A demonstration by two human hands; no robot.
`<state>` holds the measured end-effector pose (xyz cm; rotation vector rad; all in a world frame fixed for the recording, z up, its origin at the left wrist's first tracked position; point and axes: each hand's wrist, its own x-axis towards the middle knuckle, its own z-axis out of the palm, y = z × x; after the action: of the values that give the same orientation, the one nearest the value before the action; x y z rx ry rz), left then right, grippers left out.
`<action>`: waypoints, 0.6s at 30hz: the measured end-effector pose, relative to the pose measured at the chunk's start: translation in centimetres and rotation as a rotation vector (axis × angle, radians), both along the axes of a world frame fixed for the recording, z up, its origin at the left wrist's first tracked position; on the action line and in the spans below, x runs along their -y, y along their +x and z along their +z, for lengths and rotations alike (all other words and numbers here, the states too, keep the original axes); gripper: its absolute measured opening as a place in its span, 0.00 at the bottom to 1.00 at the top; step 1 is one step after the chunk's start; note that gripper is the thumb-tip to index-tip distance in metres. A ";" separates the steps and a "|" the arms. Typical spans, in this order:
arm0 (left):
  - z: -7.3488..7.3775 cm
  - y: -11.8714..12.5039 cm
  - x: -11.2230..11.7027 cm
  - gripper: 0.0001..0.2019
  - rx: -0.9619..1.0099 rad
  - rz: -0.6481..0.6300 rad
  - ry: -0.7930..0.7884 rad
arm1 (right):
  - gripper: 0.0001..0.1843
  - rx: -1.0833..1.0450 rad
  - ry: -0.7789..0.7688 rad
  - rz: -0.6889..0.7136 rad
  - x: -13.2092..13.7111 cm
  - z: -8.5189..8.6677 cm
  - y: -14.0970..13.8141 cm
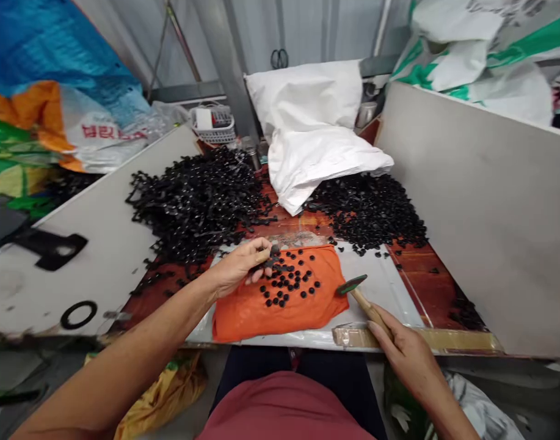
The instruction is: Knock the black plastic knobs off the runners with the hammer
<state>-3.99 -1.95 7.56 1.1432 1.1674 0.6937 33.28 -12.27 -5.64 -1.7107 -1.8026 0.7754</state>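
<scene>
My left hand [241,264] rests at the upper left of an orange cloth [243,311], fingers pinched on small black pieces [274,261]. Several small round black pieces [289,284] lie scattered over the cloth. My right hand [405,354] grips the wooden handle of a small hammer [353,286], whose green head hovers at the cloth's right edge. The cloth lies on a pale sheet [385,287] over a reddish-brown table.
A pile of black strips [197,201] is heaped at the left, a pile of small black pieces [371,214] at the right. White sacks [311,134] sit behind. Grey boards [481,214] wall both sides. A black ring [78,315] lies on the left board.
</scene>
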 end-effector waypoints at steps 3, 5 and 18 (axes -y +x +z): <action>-1.0 -2.5 3.5 0.21 -0.073 0.026 0.016 | 0.30 0.020 -0.030 0.008 -0.6 -0.2 0.5; -1.4 -3.6 5.2 0.20 -0.122 0.075 0.062 | 0.32 0.011 -0.034 -0.011 -0.8 -0.2 0.6; -4.0 -0.9 10.8 0.07 -0.221 0.273 0.300 | 0.30 -0.497 -0.243 0.046 1.6 6.2 -9.0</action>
<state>-4.88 -12.78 3.60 1.3496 1.4588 0.9957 24.32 -13.84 0.60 -1.4482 -1.4517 1.3494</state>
